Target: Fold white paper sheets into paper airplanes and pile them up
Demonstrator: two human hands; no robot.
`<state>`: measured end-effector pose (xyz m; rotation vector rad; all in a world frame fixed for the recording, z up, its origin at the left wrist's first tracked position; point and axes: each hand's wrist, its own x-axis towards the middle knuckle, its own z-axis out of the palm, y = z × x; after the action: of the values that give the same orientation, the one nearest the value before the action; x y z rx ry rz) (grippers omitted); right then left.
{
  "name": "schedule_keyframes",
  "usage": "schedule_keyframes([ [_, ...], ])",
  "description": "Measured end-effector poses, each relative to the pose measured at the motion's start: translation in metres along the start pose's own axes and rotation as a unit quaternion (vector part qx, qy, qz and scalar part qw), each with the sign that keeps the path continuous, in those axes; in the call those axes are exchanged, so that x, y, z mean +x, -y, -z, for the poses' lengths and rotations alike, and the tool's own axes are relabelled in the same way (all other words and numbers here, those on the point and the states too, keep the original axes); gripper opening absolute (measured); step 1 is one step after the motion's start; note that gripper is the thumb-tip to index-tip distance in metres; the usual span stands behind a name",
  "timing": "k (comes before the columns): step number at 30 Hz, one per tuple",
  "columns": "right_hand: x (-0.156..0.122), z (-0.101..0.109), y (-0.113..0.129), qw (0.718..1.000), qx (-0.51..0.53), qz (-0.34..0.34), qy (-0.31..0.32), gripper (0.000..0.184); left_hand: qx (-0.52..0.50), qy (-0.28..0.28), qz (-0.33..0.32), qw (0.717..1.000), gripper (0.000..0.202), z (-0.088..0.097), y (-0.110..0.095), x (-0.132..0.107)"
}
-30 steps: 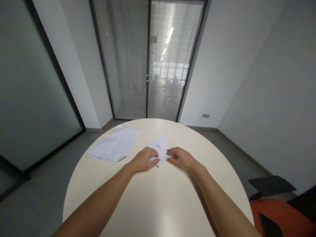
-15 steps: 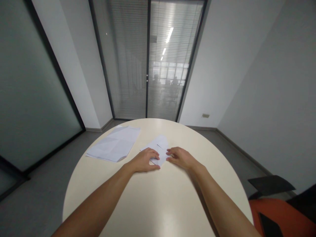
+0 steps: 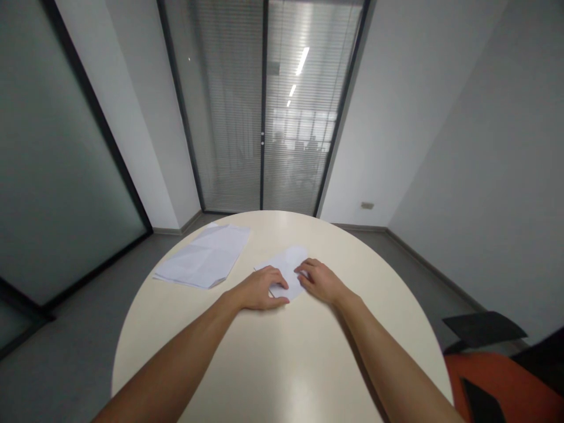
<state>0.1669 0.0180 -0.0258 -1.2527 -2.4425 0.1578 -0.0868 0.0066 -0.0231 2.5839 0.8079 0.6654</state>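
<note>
A small folded piece of white paper [image 3: 286, 258] lies on the round table between my two hands. My left hand [image 3: 262, 288] rests over its left and near side, thumb and fingers apart, fingertips on the paper. At the right edge of the paper, my right hand [image 3: 319, 279] has its fingers curled with the thumb close to them, on the paper's edge. The fingers partly cover the folds, so their exact layout is hidden.
Larger creased white sheets [image 3: 205, 258] lie at the table's far left. The round cream table [image 3: 282, 364] has a curved edge. An orange and black chair [image 3: 493, 376] stands at the right. Beyond the table is a glass partition with blinds [image 3: 233, 147].
The folded paper has shifted slightly right, and the dark slit on its top no longer shows. My right hand's fingers have moved slightly left and curled more; my left hand has barely moved.
</note>
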Motion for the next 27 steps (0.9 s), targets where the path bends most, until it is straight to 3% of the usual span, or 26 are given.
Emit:
schedule_keyframes([
  [6,-0.002,-0.012,-0.008,0.995,-0.017,-0.085,0.055,0.053,0.022,0.017,0.001,1.0,0.038,-0.001,-0.002,0.001],
  [13,0.001,-0.014,-0.014,0.986,-0.02,-0.157,0.054,0.054,0.023,0.022,-0.007,0.999,0.044,-0.001,-0.002,0.0],
  [17,0.001,-0.015,-0.018,0.989,-0.032,-0.137,0.038,0.053,0.02,0.025,-0.012,0.999,0.048,0.0,-0.002,-0.001],
  [21,0.002,-0.013,-0.02,0.998,-0.024,-0.051,0.009,0.046,0.023,0.031,-0.019,0.999,0.051,0.0,-0.002,-0.001],
  [24,0.002,-0.006,-0.017,1.0,-0.018,0.002,0.019,0.041,0.029,0.034,-0.022,0.999,0.052,0.0,-0.001,0.0],
  [27,0.001,0.002,-0.009,0.999,0.005,0.005,0.045,0.035,0.03,0.032,-0.021,0.999,0.051,-0.001,0.0,0.0],
])
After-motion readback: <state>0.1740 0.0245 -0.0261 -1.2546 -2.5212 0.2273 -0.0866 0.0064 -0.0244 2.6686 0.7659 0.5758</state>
